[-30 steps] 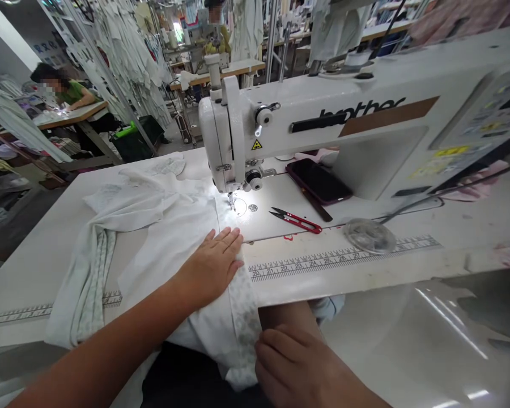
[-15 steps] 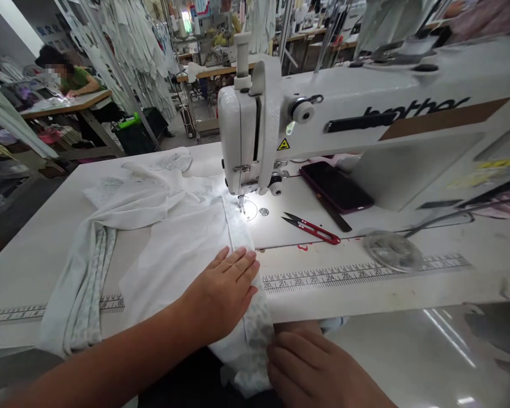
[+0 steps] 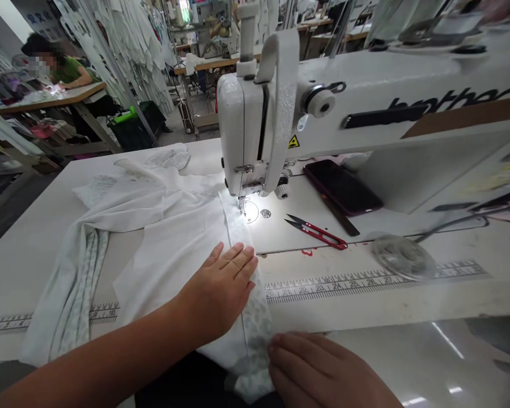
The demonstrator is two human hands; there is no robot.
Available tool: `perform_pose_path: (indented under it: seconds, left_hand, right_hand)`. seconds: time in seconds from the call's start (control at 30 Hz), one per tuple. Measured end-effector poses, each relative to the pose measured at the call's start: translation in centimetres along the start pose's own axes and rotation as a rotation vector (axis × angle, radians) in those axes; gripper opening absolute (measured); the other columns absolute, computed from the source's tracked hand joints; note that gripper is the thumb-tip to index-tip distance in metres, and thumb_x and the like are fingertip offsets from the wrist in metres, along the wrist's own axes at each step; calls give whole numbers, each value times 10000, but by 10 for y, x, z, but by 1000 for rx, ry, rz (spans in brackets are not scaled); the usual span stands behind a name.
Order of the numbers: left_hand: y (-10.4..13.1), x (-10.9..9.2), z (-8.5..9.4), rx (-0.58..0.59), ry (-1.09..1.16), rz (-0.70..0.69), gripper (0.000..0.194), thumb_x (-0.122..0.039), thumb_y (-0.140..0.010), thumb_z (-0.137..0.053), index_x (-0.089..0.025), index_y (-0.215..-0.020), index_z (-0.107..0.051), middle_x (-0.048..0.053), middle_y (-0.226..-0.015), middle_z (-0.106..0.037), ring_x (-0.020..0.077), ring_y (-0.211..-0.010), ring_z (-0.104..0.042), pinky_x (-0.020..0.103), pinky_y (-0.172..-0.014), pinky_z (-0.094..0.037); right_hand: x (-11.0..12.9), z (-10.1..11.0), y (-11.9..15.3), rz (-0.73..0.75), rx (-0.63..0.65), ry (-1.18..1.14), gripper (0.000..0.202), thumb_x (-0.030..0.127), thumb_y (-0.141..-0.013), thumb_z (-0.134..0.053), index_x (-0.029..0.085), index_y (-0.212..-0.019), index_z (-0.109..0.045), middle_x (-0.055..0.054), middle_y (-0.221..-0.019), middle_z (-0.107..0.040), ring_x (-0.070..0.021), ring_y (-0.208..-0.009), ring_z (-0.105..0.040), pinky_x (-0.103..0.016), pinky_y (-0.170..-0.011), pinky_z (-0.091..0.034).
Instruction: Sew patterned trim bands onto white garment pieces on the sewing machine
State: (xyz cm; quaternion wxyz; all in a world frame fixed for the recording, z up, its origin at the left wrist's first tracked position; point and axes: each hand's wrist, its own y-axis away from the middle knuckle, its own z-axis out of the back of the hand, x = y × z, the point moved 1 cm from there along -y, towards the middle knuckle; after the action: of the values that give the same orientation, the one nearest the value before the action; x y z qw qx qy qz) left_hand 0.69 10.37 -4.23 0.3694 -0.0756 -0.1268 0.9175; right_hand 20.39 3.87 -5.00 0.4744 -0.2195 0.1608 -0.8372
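A white garment piece point(image 3: 174, 232) with a pale patterned band point(image 3: 257, 317) along its right edge lies on the sewing table. The band runs up beneath the needle and presser foot point(image 3: 241, 205) of a white sewing machine point(image 3: 255, 119). My left hand point(image 3: 221, 289) rests flat on cloth and band just in front of the foot, fingers stretched out. At the table's front edge, my right hand point(image 3: 323, 368) has its fingers closed on the band's edge; its fingertips are partly hidden. The lower end of the cloth hangs over the edge toward my lap.
Red thread snips point(image 3: 317, 231), a dark phone point(image 3: 342, 187) and a dark flat strip point(image 3: 340, 216) lie right of the needle. A clear round disc point(image 3: 403, 256) sits over the printed ruler point(image 3: 323, 286). Another person point(image 3: 63, 68) works at a table at the far left.
The view has shifted slightly, so the machine looks larger and farther right. Both hands keep nearly the same places on the cloth.
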Motion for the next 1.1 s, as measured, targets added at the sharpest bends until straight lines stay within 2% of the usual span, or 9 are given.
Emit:
perform_pose_path:
  seconds: [0.1,0.2,0.33,0.43,0.53,0.67,0.83,1.0,1.1]
  left_hand:
    - [-6,9,-1,-7,23,9,355,-214,-972,-382,-114,-1271,-545,125,-1357,-556,268,-1296,-484,521,-1085,-385]
    - [-14,21,-3,-12,34,10,349,-206,-966,-387,-128,-1263,-553,119,-1344,-571,269,-1282,-499,531,-1086,-374]
    - [-26,36,-6,-56,15,3,321,-190,-958,-403,-128,-1221,-576,117,-1291,-615,264,-1244,-535,527,-1077,-376]
    - [-34,48,-8,-141,-9,-18,267,-176,-940,-447,-128,-1150,-604,112,-1207,-665,245,-1168,-589,483,-1063,-399]
    - [-42,60,-10,-210,-19,-52,205,-153,-911,-494,-126,-1068,-624,99,-1101,-702,224,-1066,-636,439,-1031,-428]
    - [-50,75,-12,-197,-37,-73,174,-136,-902,-498,-140,-1023,-623,81,-1036,-715,208,-1018,-648,416,-1012,-428]
    - [-61,95,-12,-209,-66,-104,167,-143,-906,-486,-146,-995,-627,86,-1035,-709,207,-1006,-645,389,-973,-434]
    - [-74,117,-17,-148,-169,-87,199,-178,-904,-474,-161,-762,-612,31,-704,-641,188,-754,-627,370,-918,-445]
    - [-82,131,-21,-177,-210,-105,257,-162,-873,-477,-178,-627,-552,25,-636,-583,179,-687,-588,355,-887,-451]
  right_hand:
    - [-9,3,-10,21,-4,-13,325,50,-948,-392,169,-920,-693,-39,-923,-744,-159,-919,-677,-278,-890,-537]
    - [-22,3,-20,26,-70,-32,327,85,-968,-389,162,-921,-703,-32,-914,-749,-158,-901,-684,-267,-855,-554]
    - [-38,3,-30,24,-56,-90,384,149,-1008,-312,165,-1056,-693,-30,-1011,-743,-166,-993,-666,-284,-889,-554]
    - [-48,8,-36,3,48,-124,402,190,-1020,-286,173,-1127,-672,-45,-1119,-713,-173,-1100,-623,-301,-918,-547]
    - [-56,10,-37,-19,177,-138,314,219,-998,-399,171,-1196,-638,-42,-1259,-644,-174,-1228,-535,-312,-1035,-467]
    - [-66,4,-40,-9,217,-78,346,199,-993,-425,140,-1313,-542,-41,-1369,-556,-162,-1322,-426,-322,-1137,-325]
    - [-79,0,-56,-63,202,-52,335,324,-990,-455,156,-1248,-589,-32,-1303,-616,-192,-1251,-488,-358,-1042,-380]
    - [-95,3,-73,-58,202,-28,330,355,-988,-451,166,-1214,-601,-11,-1279,-633,-200,-1219,-498,-374,-980,-402]
    - [-106,2,-81,-54,218,-17,344,363,-965,-495,157,-1222,-594,-10,-1281,-631,-214,-1209,-496,-388,-955,-420]
